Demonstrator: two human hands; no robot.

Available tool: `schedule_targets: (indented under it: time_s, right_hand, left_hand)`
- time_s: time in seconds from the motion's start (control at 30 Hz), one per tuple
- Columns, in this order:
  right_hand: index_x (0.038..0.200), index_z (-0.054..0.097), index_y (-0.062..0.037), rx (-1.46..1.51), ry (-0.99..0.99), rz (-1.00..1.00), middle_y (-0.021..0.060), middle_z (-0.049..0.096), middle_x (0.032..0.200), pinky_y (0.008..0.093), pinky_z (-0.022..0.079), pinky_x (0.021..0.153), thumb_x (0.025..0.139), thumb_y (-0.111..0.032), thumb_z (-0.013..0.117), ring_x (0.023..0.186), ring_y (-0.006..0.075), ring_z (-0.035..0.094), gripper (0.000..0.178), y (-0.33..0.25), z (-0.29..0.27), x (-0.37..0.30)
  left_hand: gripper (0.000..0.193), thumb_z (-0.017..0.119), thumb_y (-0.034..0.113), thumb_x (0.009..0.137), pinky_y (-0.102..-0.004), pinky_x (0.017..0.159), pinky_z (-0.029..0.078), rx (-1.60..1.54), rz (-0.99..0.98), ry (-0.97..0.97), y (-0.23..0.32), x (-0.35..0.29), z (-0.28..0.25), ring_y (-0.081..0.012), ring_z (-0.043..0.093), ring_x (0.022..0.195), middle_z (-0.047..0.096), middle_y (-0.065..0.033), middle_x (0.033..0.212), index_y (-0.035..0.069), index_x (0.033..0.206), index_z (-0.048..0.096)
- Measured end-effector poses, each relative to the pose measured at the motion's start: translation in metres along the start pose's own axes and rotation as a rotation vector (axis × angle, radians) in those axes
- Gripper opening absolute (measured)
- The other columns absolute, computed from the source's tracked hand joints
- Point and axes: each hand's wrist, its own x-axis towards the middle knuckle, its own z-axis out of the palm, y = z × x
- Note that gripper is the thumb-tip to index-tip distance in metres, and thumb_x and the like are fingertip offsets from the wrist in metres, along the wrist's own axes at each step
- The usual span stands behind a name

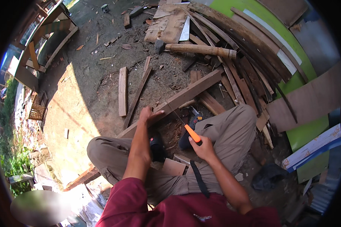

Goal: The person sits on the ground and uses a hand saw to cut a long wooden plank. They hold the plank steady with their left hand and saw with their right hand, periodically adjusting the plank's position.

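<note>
A long wooden beam (pixel 195 89) lies slantwise in front of me, from beside my left knee up to the pile at the right. My left hand (pixel 149 114) grips it near its middle, thumb side toward the right. In my right hand (pixel 202 146) is a handsaw (pixel 192 133) with an orange and black handle. Its thin blade shows almost edge-on and runs forward across the beam, just right of my left hand. The teeth are too fine to make out, and how deep the blade sits cannot be told.
Old boards (pixel 250 60) and a bamboo pole (pixel 201 50) are heaped at the far right, beside green panels (pixel 305 140). Two loose wood strips (pixel 123 90) lie beyond the beam. A wooden frame (pixel 34 53) stands far left. Offcuts (pixel 173 167) lie between my legs.
</note>
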Motion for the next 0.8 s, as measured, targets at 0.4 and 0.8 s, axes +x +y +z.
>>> schedule_targets:
  time_s: [0.4, 0.8]
  right_hand:
    - [0.090, 0.070, 0.0044, -0.027, -0.028, 0.005, 0.0171, 0.067, 0.069, 0.0378, 0.049, 0.064, 0.094, -0.026, 0.073, 0.061, 0.0248, 0.065, 0.031, -0.003, -0.010, -0.007]
    - [0.090, 0.065, 0.0042, -0.173, -0.353, 0.000, 0.0217, 0.066, 0.080, 0.0440, 0.050, 0.072, 0.087, -0.048, 0.077, 0.080, 0.0368, 0.066, 0.054, -0.030, -0.023, 0.017]
  left_hand:
    - [0.079, 0.081, 0.069, 0.069, -0.0467, 0.075, 0.053, -0.110, 0.029, 0.075, -0.013, 0.001, 0.024, -0.0362, 0.072, 0.081, 0.072, -0.0256, 0.081, -0.007, 0.086, 0.075]
    - [0.074, 0.082, 0.064, 0.071, -0.0475, 0.067, 0.050, -0.082, 0.056, 0.174, 0.000, -0.006, -0.023, -0.0352, 0.069, 0.069, 0.068, -0.0256, 0.072, -0.008, 0.082, 0.073]
